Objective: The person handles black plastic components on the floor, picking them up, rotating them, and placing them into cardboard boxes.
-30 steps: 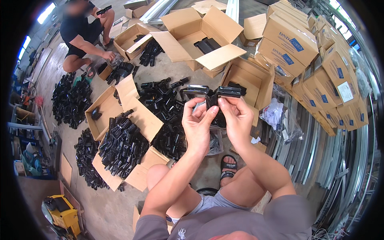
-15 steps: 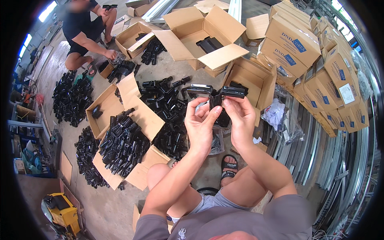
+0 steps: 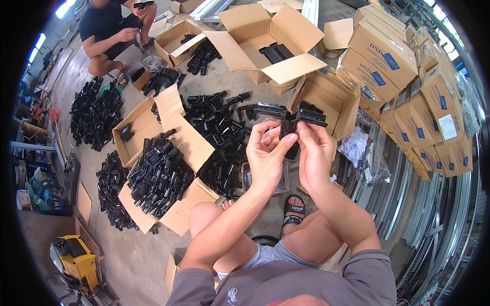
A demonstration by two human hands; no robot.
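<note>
Raised in front of my knees, a glossy black branched bracket (image 3: 289,126) is held between my two hands. Its arms spread out to the left and right, above my fingertips. My left hand (image 3: 266,160) pinches the middle stem with thumb and fingers, while my right hand (image 3: 314,153) grips it close to the right arm. Behind the left hand lies a heap of similar black parts (image 3: 217,120). An open carton (image 3: 334,112) stands just beyond the right hand, and a clear plastic bag below is partly hidden by my hands.
An open carton (image 3: 196,145) at left overflows with black parts. Another large open carton (image 3: 245,43) stands farther off. Stacked closed cartons (image 3: 383,66) and long metal profiles (image 3: 408,204) line the right. A co-worker (image 3: 104,33) crouches at far left; a yellow machine (image 3: 79,262) is near left.
My view has shifted slightly, so the scene sits differently. Both hands keep the bracket with little change of grip. The co-worker's lower hand has lifted from the plastic bag toward the part in the other hand.
</note>
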